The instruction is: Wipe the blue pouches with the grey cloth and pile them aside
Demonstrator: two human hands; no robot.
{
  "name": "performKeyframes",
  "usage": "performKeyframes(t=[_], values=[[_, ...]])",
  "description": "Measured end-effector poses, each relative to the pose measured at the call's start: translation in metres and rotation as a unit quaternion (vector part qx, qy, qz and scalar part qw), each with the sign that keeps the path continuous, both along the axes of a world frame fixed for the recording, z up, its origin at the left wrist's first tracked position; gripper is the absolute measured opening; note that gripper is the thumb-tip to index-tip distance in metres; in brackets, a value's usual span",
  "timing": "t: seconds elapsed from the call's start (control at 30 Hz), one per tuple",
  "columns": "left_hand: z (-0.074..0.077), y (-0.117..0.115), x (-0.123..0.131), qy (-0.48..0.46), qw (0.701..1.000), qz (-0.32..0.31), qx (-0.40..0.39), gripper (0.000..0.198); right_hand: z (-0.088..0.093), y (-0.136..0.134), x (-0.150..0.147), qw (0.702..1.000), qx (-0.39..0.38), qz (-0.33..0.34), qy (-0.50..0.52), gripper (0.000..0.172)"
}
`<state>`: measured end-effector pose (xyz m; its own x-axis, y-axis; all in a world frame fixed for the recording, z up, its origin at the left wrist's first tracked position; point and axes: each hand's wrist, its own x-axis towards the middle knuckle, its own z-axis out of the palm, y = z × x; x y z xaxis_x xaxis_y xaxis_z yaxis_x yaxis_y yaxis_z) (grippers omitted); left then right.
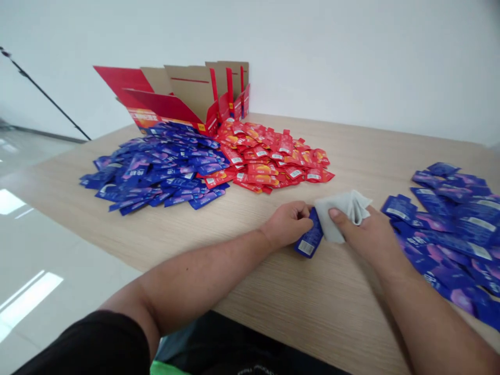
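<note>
My left hand (291, 224) pinches a blue sachet (308, 242) by its upper part, and the sachet's barcode end points toward me. Against the sachet's right side, my right hand (367, 232) grips a folded white cloth (335, 213), thumb on top and fingers hidden behind it. The cloth covers part of the sachet's upper edge. Both hands are just above the table, close together. Right of my right hand lies a spread of blue sachets (441, 224). Beyond my left hand is a heap of red sachets (269, 156).
A second heap of blue sachets (156, 166) lies at the left, touching the red ones. Behind it stand open red cardboard boxes (164, 104) with raised flaps. The wooden table (390, 146) meets a white wall. A thin black pole (47, 96) leans at far left.
</note>
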<state>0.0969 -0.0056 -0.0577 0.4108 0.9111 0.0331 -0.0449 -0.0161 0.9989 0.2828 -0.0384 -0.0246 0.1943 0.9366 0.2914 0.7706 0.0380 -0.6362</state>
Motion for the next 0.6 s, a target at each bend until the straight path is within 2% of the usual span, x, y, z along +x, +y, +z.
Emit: performKeyframes(t=[0.1,0.23,0.33,0.5,0.6], values=[[0.0004,0.0000,-0.0007,0.031,0.999,-0.007,0.033,0.013,-0.0002,0.0005,0.0002,0.999,-0.026,0.022,-0.014,0.049],[-0.0017,0.0008,-0.0011,0.018,0.999,0.008,0.031,0.017,0.0003,0.0024,0.0003,0.999,-0.018,-0.026,-0.015,0.048],[-0.0040,0.0021,-0.0014,0.035,0.999,0.014,0.033,0.015,0.0000,0.0028,0.0006,0.999,-0.026,0.026,-0.012,0.047],[-0.0068,0.0044,-0.0009,0.028,0.999,0.031,0.033,0.017,0.0001,0.0019,0.0007,1.000,-0.020,0.003,-0.020,0.045],[-0.0077,0.0055,0.0001,0.014,0.999,0.030,0.021,0.018,0.0006,0.0017,0.0002,0.998,-0.021,0.048,-0.016,0.046]])
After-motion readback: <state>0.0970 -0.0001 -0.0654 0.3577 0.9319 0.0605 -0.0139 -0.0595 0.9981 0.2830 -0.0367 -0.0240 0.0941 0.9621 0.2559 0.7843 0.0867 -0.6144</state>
